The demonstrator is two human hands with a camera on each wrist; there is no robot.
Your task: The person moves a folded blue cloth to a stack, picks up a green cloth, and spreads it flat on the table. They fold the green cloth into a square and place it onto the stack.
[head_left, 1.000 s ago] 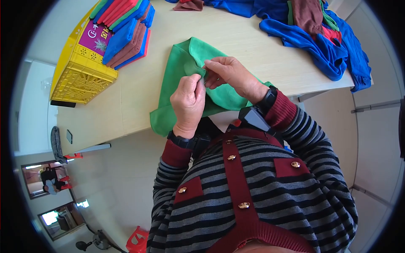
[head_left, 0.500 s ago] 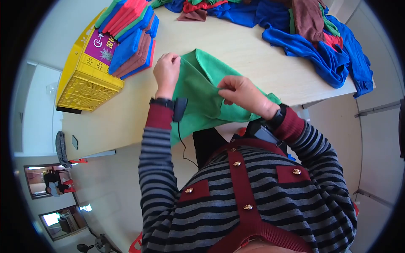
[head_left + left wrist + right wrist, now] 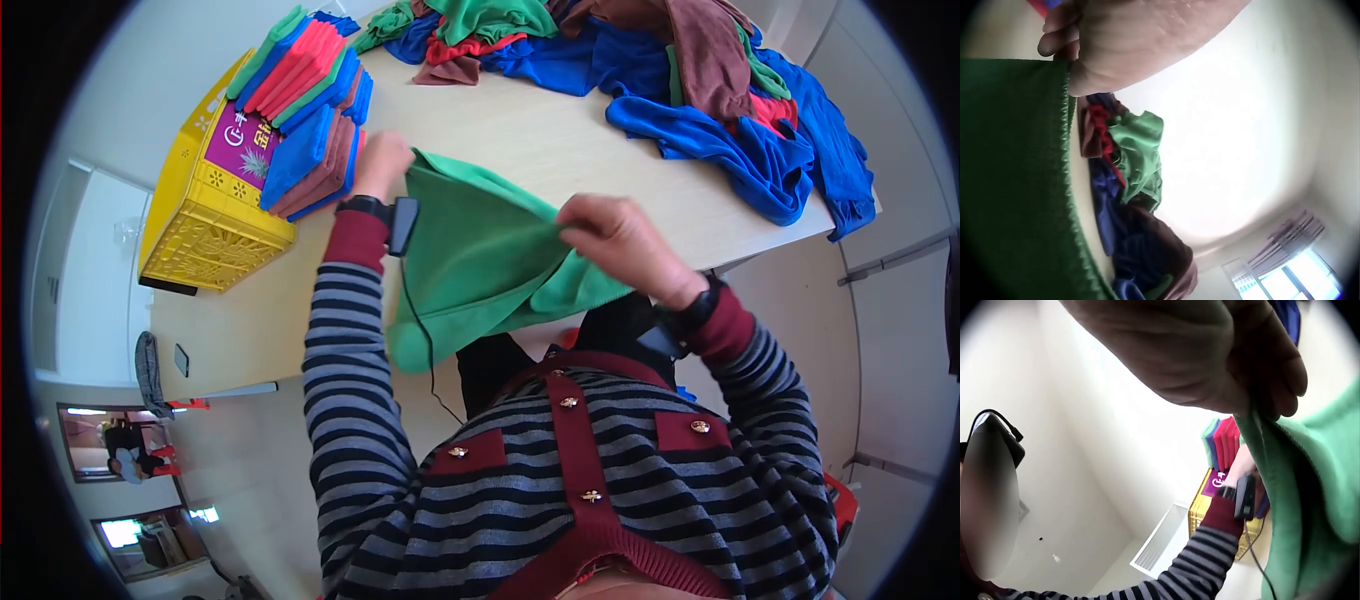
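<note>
A green cloth (image 3: 480, 245) with a stitched edge stretches between both hands over the table's near side. My left hand (image 3: 384, 165) pinches one corner of it, close to the folded stack; in the left wrist view the stitched edge runs down from under the thumb. At the right, my right hand (image 3: 620, 235) grips another part of the edge between thumb and curled fingers. The right wrist view shows the cloth (image 3: 1297, 500) hanging in folds below those fingers. Its lower part droops toward the table's front edge.
Folded cloths (image 3: 305, 160) in several colours are stacked at a yellow plastic crate (image 3: 215, 240) on the left. Loose blue, brown, red and green cloths (image 3: 720, 150) lie heaped along the far and right sides. A phone (image 3: 181, 360) lies near the left table edge.
The left hand has moved away to the left from beside the right hand, taking a corner along. The right hand has shifted right, and the green cloth is now spread between them.
</note>
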